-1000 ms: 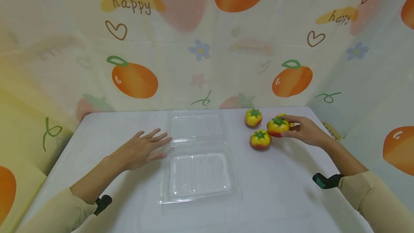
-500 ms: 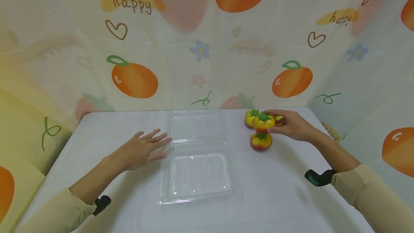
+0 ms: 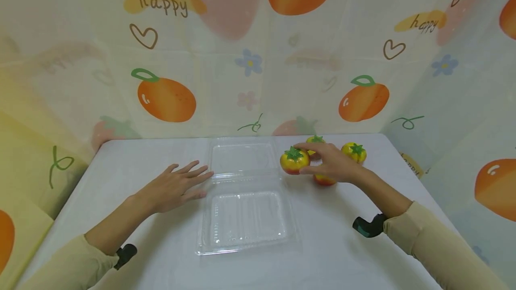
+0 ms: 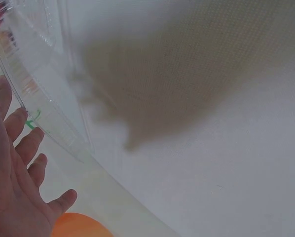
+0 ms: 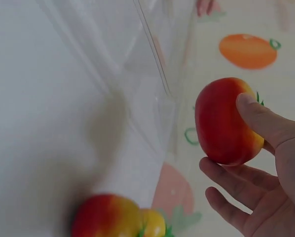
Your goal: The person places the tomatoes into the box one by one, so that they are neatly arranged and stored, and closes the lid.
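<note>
My right hand (image 3: 332, 162) pinches a yellow and red tomato (image 3: 294, 161) with a green star-shaped calyx, raised above the table just right of the clear plastic box. In the right wrist view the red underside of this tomato (image 5: 225, 121) faces the camera, between thumb and fingers. My left hand (image 3: 173, 188) is spread with straight fingers at the left edge of the open clamshell box (image 3: 246, 218). Its fingertips come up to the box's hinge area; whether they touch it I cannot tell. The left wrist view shows the spread left hand (image 4: 19, 163) holding nothing.
Three more tomatoes stand at the back right: a rear tomato (image 3: 316, 139), a front tomato (image 3: 324, 180) partly behind my right hand, and a right-hand tomato (image 3: 354, 151). A white cloth covers the table (image 3: 330, 245). A fruit-printed curtain (image 3: 250, 88) hangs behind it.
The right hand has carried its tomato left from the group, past the rear and front tomatoes, toward the box. The right-hand tomato is now uncovered. My left hand has stayed put.
</note>
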{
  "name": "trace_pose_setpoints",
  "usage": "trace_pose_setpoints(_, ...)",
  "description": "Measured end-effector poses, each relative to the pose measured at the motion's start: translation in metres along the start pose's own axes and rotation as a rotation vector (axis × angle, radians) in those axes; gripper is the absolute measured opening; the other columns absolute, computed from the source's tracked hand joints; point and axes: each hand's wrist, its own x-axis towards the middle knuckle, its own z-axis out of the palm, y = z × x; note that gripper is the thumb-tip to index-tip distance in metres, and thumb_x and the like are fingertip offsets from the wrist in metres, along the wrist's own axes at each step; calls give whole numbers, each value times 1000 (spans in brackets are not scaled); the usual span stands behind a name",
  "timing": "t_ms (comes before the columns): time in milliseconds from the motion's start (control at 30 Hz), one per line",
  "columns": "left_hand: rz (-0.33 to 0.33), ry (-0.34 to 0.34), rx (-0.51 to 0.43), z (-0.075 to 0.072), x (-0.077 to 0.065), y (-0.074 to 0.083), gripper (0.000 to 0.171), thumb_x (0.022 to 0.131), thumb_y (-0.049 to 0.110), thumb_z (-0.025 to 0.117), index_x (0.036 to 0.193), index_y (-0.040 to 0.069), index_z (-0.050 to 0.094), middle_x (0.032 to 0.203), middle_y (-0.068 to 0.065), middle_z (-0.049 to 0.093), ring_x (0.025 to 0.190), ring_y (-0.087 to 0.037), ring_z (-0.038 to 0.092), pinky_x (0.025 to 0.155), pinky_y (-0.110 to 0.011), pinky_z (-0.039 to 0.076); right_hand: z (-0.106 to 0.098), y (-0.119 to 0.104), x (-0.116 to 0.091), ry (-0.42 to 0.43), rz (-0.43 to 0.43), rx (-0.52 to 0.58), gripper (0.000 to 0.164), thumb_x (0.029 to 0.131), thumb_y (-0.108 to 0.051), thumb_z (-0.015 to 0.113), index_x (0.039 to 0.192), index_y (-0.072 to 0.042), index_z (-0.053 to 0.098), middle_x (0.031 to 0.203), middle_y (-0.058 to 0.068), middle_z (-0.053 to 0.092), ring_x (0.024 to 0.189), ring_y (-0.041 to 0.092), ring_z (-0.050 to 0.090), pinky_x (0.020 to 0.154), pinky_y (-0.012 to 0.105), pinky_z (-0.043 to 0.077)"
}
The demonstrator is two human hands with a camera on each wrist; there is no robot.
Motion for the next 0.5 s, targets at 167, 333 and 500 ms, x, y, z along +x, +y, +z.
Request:
trace_pose_setpoints(167, 13, 6, 7, 0, 0, 0, 62, 101, 53, 48, 152, 20, 43, 155, -5, 43, 146, -34, 31, 110, -66, 29, 19, -13, 8, -43, -37, -28, 62, 88, -33, 77, 143, -15, 55, 134, 3, 61, 112, 26, 64, 91, 42, 56)
trace_pose_setpoints(333, 13, 2, 19, 0, 0, 0, 62, 101, 54, 47, 152, 20, 43, 155, -5, 44, 146, -34, 31, 109, -66, 30, 34, -22, 15, -87, -109, -14, 61, 87, -29, 78, 141, -12, 55, 135, 3, 62, 112, 20, 63, 93, 38, 55)
trace_pose_setpoints(500, 12, 1, 9, -1, 0, 1, 61, 101, 52, 49, 152, 20, 43, 155, -6, 44, 146, -34, 31, 109, -66, 30, 50, -33, 19, -168, -111, -8, 62, 88, -30, 78, 142, -11, 54, 135, 2, 61, 111, 16, 61, 94, 40, 54)
